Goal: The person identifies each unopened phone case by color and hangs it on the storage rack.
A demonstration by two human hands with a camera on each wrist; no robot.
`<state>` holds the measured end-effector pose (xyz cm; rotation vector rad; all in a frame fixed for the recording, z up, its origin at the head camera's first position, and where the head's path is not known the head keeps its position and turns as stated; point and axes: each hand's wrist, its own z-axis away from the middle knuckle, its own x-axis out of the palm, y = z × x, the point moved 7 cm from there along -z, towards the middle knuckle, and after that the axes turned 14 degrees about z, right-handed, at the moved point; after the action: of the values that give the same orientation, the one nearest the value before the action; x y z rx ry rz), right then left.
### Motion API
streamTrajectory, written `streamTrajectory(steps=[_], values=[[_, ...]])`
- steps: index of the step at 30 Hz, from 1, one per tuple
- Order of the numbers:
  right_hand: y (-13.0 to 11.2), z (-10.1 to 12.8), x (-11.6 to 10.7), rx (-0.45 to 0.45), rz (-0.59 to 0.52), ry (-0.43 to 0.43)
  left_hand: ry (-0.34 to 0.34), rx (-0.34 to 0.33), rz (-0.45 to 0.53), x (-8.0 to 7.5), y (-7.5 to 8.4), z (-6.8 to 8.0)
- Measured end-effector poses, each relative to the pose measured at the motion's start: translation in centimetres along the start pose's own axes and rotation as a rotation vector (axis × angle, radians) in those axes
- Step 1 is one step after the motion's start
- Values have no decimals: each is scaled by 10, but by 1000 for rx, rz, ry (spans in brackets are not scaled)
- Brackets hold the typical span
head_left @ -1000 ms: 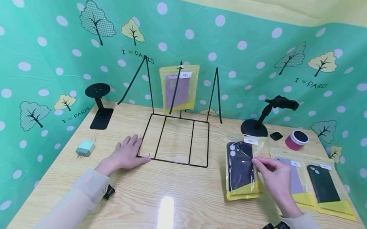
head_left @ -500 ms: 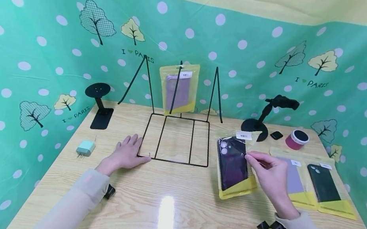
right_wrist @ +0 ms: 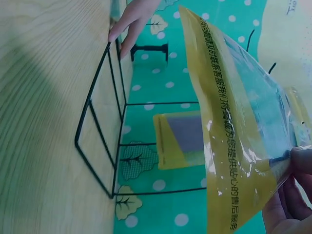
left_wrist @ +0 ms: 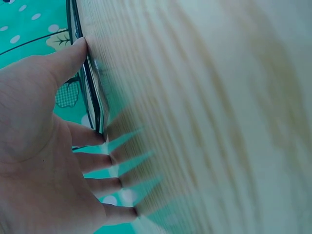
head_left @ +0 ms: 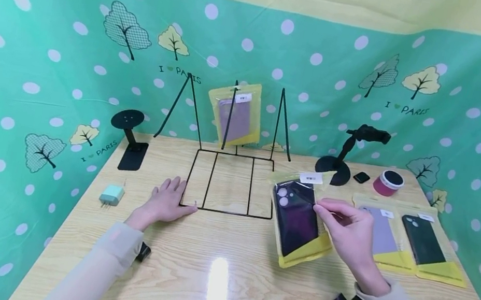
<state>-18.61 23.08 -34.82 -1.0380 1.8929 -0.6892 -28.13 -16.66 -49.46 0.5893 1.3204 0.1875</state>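
My right hand (head_left: 347,235) pinches the right side of a clear and yellow bag with a dark phone case (head_left: 296,216) inside, tilted over the table right of the wire rack. In the right wrist view the yellow lower part of the bag (right_wrist: 222,141) faces the camera, with printed characters along it. My left hand (head_left: 166,200) lies on the table with fingers spread, its thumb at the front left corner of the black wire display rack (head_left: 226,212). On the rack's middle hook hangs a bagged purple phone case (head_left: 238,118); the outer two hooks hold nothing.
Two more bagged cases, one purple (head_left: 380,232) and one black (head_left: 423,241), lie at the right. Behind them are a pink jar (head_left: 388,184), a small black square (head_left: 361,177) and a black stand (head_left: 337,157). A phone stand (head_left: 129,137) and mint charger (head_left: 112,195) are at the left.
My right hand has carried the bagged dark case leftward toward the rack, tilting it more. The hanging purple case has swung slightly. My left hand has stayed put.
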Motion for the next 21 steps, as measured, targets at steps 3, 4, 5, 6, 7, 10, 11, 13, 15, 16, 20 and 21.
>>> streamTrajectory(steps=[3, 4, 5, 6, 7, 10, 11, 13, 15, 16, 20, 21], values=[[-6, 1, 1, -28, -13, 7, -2, 4, 0, 0, 1, 0], [-8, 1, 1, -35, -17, 9, -3, 4, 2, 0, 1, 0], [-10, 1, 2, -40, -21, 10, -3, 5, 2, 0, 1, 0], [-11, 0, 2, -45, -24, 10, -3, 5, 1, 0, 1, 0], [-13, -1, 3, -47, -28, 9, -3, 5, -1, 0, 1, 0], [-15, -3, 5, -44, -32, 8, -2, 3, 0, 0, 0, -1], [-15, -3, 5, -38, -31, 8, -2, 4, -1, 0, 0, -1], [-16, -4, 7, -25, -27, 9, -4, 2, -4, 0, -1, -1], [-17, -6, 8, -9, -28, 12, -5, -1, -2, 0, -1, -1], [-19, -7, 9, -3, -30, 12, -6, -4, 0, 0, -1, -1], [-34, -11, 11, -5, -38, 13, -9, -9, 6, -1, -1, 1], [-38, -12, 11, -5, -41, 13, -12, -11, 4, -1, -1, 1]])
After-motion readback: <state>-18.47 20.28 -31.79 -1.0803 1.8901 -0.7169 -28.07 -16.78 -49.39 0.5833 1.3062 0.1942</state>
